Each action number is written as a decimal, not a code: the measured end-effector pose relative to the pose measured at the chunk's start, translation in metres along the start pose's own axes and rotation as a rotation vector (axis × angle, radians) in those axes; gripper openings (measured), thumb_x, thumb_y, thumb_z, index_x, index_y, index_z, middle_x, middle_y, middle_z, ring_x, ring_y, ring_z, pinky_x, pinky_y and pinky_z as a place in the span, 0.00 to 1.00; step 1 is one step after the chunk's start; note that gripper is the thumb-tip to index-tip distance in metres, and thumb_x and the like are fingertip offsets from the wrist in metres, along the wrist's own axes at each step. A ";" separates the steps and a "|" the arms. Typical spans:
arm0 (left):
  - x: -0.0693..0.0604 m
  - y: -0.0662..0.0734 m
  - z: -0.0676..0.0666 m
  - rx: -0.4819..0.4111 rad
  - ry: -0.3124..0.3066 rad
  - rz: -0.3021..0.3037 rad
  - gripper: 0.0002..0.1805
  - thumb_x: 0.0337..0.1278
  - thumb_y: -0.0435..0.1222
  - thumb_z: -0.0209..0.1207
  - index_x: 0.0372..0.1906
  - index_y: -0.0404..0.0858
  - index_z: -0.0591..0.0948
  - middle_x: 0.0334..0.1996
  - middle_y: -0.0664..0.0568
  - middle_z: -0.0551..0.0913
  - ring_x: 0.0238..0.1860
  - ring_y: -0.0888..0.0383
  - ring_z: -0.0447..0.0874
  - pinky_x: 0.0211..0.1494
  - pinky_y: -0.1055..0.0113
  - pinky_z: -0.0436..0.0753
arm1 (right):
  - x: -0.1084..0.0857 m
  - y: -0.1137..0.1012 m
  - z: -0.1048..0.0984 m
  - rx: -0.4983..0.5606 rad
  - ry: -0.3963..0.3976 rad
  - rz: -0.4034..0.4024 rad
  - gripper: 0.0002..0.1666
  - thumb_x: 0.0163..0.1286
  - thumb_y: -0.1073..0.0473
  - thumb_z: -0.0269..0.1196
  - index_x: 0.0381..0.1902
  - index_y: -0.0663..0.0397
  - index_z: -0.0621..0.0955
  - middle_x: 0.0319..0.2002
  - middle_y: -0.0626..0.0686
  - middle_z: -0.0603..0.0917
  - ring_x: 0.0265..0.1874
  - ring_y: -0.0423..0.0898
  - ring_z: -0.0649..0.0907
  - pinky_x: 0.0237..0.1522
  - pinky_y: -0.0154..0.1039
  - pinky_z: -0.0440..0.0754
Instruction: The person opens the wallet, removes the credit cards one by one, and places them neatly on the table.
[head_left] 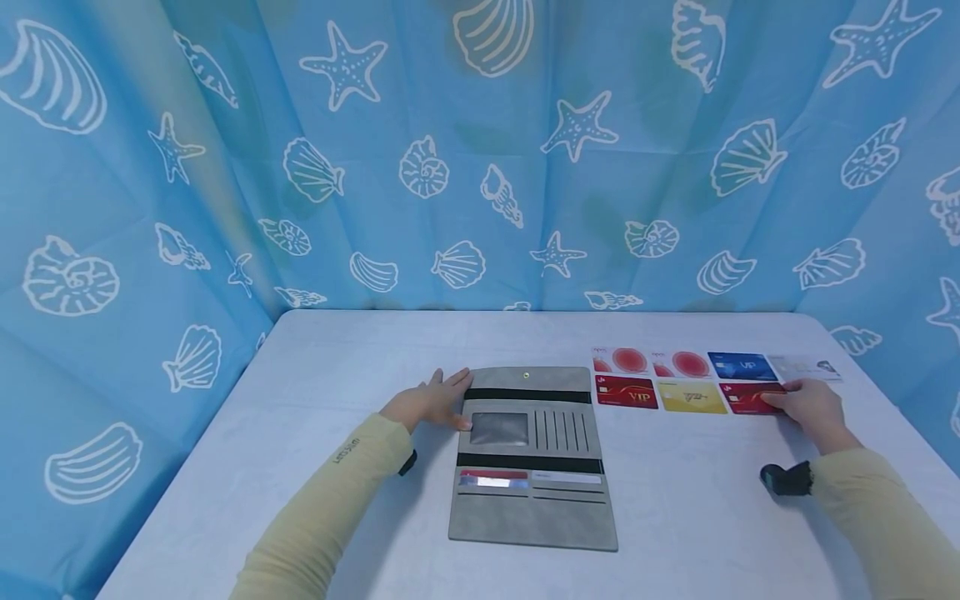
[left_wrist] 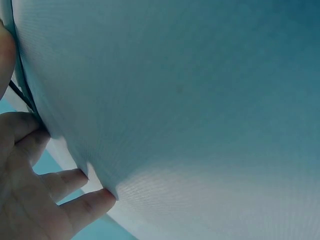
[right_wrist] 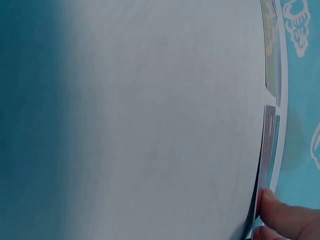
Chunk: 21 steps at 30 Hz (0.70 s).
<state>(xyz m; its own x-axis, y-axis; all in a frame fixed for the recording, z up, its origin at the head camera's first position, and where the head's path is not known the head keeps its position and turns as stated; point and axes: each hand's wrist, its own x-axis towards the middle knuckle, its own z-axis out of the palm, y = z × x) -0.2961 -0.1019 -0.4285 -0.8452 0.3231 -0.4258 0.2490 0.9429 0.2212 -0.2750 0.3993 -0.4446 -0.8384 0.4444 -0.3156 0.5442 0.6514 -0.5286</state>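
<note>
A grey wallet (head_left: 532, 521) lies unfolded on the white table, with black bands and two cards in its lower slots. At its left edge, my left hand (head_left: 429, 404) rests with spread fingers, the thumb touching the wallet. The left wrist view shows that hand's fingertips (left_wrist: 109, 196) on the cloth beside the wallet's dark edge. My right hand (head_left: 816, 410) pinches the right end of a red card (head_left: 748, 398) in the front row. In the right wrist view, the thumb of the hand (right_wrist: 290, 220) lies on the red card (right_wrist: 267, 145), whose near edge is slightly raised.
Left of the pinched card lie a gold card (head_left: 692, 397) and a red VIP card (head_left: 626, 392). Behind them are two cards with pink circles, a blue VIP card (head_left: 740, 367) and a pale card (head_left: 802, 367). A blue shell-patterned curtain (head_left: 510, 225) hangs behind the table.
</note>
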 end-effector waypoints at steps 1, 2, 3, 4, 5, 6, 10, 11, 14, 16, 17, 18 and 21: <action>0.000 0.000 0.000 0.000 0.001 -0.001 0.49 0.51 0.51 0.60 0.72 0.45 0.47 0.73 0.56 0.43 0.72 0.43 0.33 0.71 0.46 0.45 | 0.000 0.000 0.000 -0.003 0.001 0.005 0.34 0.64 0.60 0.59 0.57 0.80 0.59 0.52 0.77 0.63 0.48 0.67 0.66 0.57 0.59 0.69; 0.000 0.000 0.000 0.000 0.001 -0.001 0.49 0.51 0.51 0.60 0.72 0.45 0.47 0.73 0.56 0.43 0.72 0.43 0.33 0.71 0.46 0.45 | 0.000 -0.001 0.000 -0.007 0.002 0.009 0.34 0.64 0.60 0.59 0.56 0.81 0.59 0.52 0.77 0.63 0.48 0.67 0.66 0.56 0.58 0.69; 0.000 0.001 0.000 -0.003 0.001 -0.002 0.49 0.51 0.51 0.61 0.72 0.45 0.47 0.73 0.55 0.43 0.72 0.43 0.33 0.71 0.46 0.45 | 0.001 -0.001 0.000 -0.012 0.005 0.008 0.33 0.64 0.60 0.59 0.56 0.81 0.59 0.51 0.77 0.63 0.47 0.67 0.66 0.56 0.58 0.70; 0.001 0.001 0.000 -0.003 0.001 -0.003 0.49 0.51 0.51 0.61 0.72 0.45 0.47 0.73 0.55 0.43 0.72 0.43 0.33 0.71 0.46 0.45 | 0.001 -0.001 0.000 -0.018 0.007 0.006 0.33 0.64 0.61 0.59 0.55 0.81 0.60 0.51 0.77 0.64 0.47 0.67 0.67 0.55 0.58 0.70; 0.001 0.001 0.000 -0.004 0.001 -0.004 0.49 0.51 0.51 0.61 0.72 0.45 0.47 0.73 0.55 0.43 0.72 0.43 0.33 0.70 0.46 0.45 | 0.001 -0.002 0.000 -0.023 0.009 -0.001 0.32 0.64 0.61 0.59 0.55 0.82 0.60 0.50 0.77 0.64 0.46 0.67 0.67 0.55 0.58 0.71; 0.001 0.000 0.000 -0.003 0.001 -0.004 0.49 0.51 0.51 0.61 0.72 0.44 0.47 0.73 0.55 0.43 0.72 0.43 0.34 0.70 0.46 0.45 | 0.001 -0.002 0.000 -0.029 0.011 -0.007 0.32 0.64 0.61 0.58 0.54 0.82 0.60 0.49 0.77 0.65 0.46 0.67 0.67 0.54 0.58 0.71; 0.001 0.000 0.000 0.017 -0.002 -0.005 0.48 0.51 0.51 0.60 0.72 0.44 0.47 0.73 0.55 0.43 0.72 0.43 0.34 0.70 0.45 0.46 | -0.001 -0.003 0.000 -0.058 0.012 -0.033 0.30 0.64 0.61 0.58 0.51 0.83 0.62 0.47 0.77 0.67 0.43 0.67 0.69 0.51 0.57 0.72; 0.001 0.000 0.000 0.019 -0.001 -0.006 0.48 0.51 0.51 0.60 0.72 0.44 0.47 0.73 0.55 0.43 0.72 0.43 0.34 0.70 0.45 0.46 | -0.001 -0.004 0.000 -0.062 0.009 -0.034 0.30 0.64 0.60 0.58 0.51 0.83 0.62 0.46 0.77 0.67 0.43 0.67 0.69 0.51 0.57 0.72; 0.001 0.000 0.000 0.021 0.002 -0.013 0.48 0.51 0.51 0.61 0.72 0.45 0.47 0.73 0.55 0.43 0.72 0.43 0.34 0.70 0.46 0.46 | -0.003 -0.005 0.000 -0.094 -0.004 -0.046 0.30 0.64 0.60 0.57 0.50 0.84 0.63 0.45 0.77 0.68 0.41 0.66 0.71 0.50 0.57 0.73; 0.000 0.000 0.000 0.018 0.004 -0.018 0.48 0.51 0.51 0.61 0.72 0.46 0.47 0.73 0.56 0.43 0.72 0.43 0.34 0.70 0.46 0.46 | -0.004 -0.006 0.000 -0.119 -0.009 -0.054 0.30 0.65 0.60 0.57 0.50 0.85 0.62 0.45 0.77 0.69 0.41 0.65 0.71 0.49 0.57 0.73; 0.000 0.000 0.000 0.015 0.006 -0.018 0.48 0.51 0.51 0.61 0.72 0.46 0.47 0.73 0.56 0.43 0.72 0.43 0.34 0.70 0.46 0.46 | -0.005 -0.007 0.000 -0.133 -0.012 -0.059 0.31 0.65 0.59 0.57 0.51 0.85 0.62 0.45 0.77 0.69 0.41 0.66 0.71 0.49 0.57 0.73; 0.000 0.000 0.000 0.016 0.007 -0.019 0.48 0.51 0.51 0.61 0.72 0.46 0.47 0.73 0.56 0.44 0.72 0.43 0.35 0.70 0.46 0.46 | -0.005 -0.008 0.000 -0.145 -0.014 -0.061 0.32 0.65 0.58 0.57 0.51 0.86 0.62 0.46 0.78 0.68 0.41 0.66 0.71 0.49 0.57 0.73; 0.000 0.000 0.000 0.016 0.010 -0.019 0.48 0.51 0.51 0.61 0.72 0.46 0.48 0.73 0.56 0.44 0.72 0.43 0.35 0.70 0.46 0.46 | -0.007 -0.012 0.001 -0.165 -0.018 -0.034 0.36 0.65 0.56 0.56 0.54 0.86 0.58 0.48 0.78 0.65 0.45 0.68 0.68 0.52 0.58 0.70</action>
<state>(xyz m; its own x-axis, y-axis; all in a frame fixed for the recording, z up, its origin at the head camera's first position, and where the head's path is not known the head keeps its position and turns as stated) -0.2958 -0.1021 -0.4286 -0.8544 0.3042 -0.4214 0.2402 0.9501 0.1990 -0.2756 0.3871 -0.4366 -0.8559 0.4104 -0.3146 0.5119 0.7588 -0.4028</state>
